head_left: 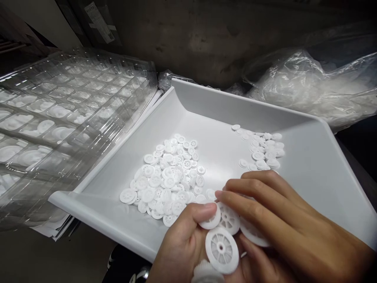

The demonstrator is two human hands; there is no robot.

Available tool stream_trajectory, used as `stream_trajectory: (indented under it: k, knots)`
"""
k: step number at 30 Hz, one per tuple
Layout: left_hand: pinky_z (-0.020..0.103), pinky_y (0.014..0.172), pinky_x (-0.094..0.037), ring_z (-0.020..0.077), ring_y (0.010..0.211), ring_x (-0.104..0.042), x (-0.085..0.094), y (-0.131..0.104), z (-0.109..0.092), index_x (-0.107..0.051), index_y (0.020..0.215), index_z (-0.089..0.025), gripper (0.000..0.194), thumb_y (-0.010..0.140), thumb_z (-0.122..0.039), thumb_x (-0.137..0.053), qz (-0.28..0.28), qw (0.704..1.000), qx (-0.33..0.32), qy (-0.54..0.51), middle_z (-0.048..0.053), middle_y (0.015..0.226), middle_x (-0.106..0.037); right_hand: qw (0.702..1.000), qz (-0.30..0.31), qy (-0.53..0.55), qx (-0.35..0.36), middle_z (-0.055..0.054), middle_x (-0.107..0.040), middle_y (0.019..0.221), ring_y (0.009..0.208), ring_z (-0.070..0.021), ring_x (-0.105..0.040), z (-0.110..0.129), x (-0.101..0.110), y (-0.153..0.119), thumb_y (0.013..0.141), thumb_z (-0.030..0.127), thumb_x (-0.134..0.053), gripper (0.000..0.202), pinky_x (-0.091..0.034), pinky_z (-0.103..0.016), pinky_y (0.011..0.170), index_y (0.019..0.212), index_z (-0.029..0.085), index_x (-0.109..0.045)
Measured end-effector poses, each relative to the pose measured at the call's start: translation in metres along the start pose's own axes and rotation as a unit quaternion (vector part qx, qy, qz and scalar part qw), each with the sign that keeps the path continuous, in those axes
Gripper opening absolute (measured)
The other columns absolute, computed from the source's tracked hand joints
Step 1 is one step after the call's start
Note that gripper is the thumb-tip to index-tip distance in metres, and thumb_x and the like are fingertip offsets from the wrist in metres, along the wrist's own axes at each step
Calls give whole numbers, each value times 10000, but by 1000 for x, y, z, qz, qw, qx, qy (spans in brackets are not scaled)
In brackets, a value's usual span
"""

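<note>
My left hand (184, 245) is at the bottom centre, cupping several large white spoked plastic wheels (221, 249) against its palm, its thumb pressed on one of them. My right hand (277, 220) lies over the same wheels from the right, fingers stretched left and touching them. Both hands hover over the near edge of a white plastic tray (312, 157). In the tray lies a pile of small white gears (167, 181) left of centre and a smaller cluster of white gears (263, 149) toward the back right.
Stacked clear blister trays (59, 118) with round pockets fill the left side. Crumpled clear plastic bags (309, 82) lie behind the tray at right. A dark wall stands at the back. Dark floor and a shoe (141, 273) show below the tray.
</note>
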State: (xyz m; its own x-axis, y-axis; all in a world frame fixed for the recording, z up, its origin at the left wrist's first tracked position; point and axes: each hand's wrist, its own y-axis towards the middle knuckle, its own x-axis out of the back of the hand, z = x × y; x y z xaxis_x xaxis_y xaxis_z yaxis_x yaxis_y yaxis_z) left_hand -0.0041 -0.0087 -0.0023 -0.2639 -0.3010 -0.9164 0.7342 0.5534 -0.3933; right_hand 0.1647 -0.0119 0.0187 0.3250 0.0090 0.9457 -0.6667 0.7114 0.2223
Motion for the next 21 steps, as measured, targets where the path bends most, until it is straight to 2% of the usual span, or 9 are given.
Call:
stream_trajectory:
  k: [4,6,8,11,13,15,18,19,21]
  knots:
    - [307,958,-442,176,970,-637,-3,-2,2,-624,1070,-196,333,855,-121,-381,-7,999,14,-28,32,868,-673,991,40,115,-57,-18,-500,1108,1051,-158,-441,-2,6,1,937,195,-511,202,-441,-257,844,1138,198,-512]
    - [239,1022,-381,130,1019,-617,-7,-2,5,-618,1065,-160,304,875,-152,-380,16,998,25,-61,47,942,-684,985,44,156,-66,-6,-510,1066,979,-139,-470,-4,8,0,955,210,-473,133,-460,-240,765,1076,221,-528]
    - [210,1065,-332,125,1102,-594,-10,0,8,-611,1071,-97,315,872,-172,-379,39,996,22,-83,94,1038,-683,980,54,182,-65,-1,-525,1012,898,-125,-500,-7,10,-2,973,212,-431,121,-463,-238,700,1036,225,-533]
    - [309,1114,-323,223,1345,-428,-9,-1,10,-592,1146,-23,382,871,-196,-390,48,997,27,-53,164,1252,-613,968,58,220,-106,27,-532,877,752,-95,-522,-11,11,-2,980,223,-430,114,-426,-221,615,921,231,-527]
    - [364,1126,-325,259,1408,-322,-4,-2,8,-573,1213,-20,420,895,-224,-388,55,998,42,-12,155,1380,-536,949,45,272,-155,49,-532,781,665,-84,-510,-14,9,0,964,227,-466,116,-389,-215,577,875,234,-541]
    - [389,1142,-305,257,1386,-359,4,-3,6,-569,1246,-42,429,924,-237,-364,84,995,49,16,131,1421,-507,897,18,376,-231,46,-555,743,653,-90,-504,-18,5,2,934,218,-521,117,-370,-206,576,835,226,-581]
    - [403,1179,-229,258,1351,-412,12,-3,4,-545,1288,-55,437,919,-246,-410,142,988,47,31,135,1438,-482,772,-27,536,-340,19,-586,764,653,-98,-481,-26,-6,7,935,310,-526,199,-381,-186,583,781,209,-604]
    - [407,1182,-222,271,1359,-399,13,-3,4,-534,1300,-59,450,905,-256,-448,146,988,47,30,142,1453,-461,731,-39,576,-364,18,-579,767,630,-93,-460,-28,-10,9,937,350,-503,232,-385,-183,571,772,208,-581]
    - [404,1150,-302,286,1343,-423,11,-4,4,-545,1286,-85,437,887,-252,-486,122,992,34,20,141,1451,-471,651,-65,648,-391,25,-549,764,593,-78,-427,-29,-17,13,920,391,-465,245,-398,-174,557,768,208,-525]
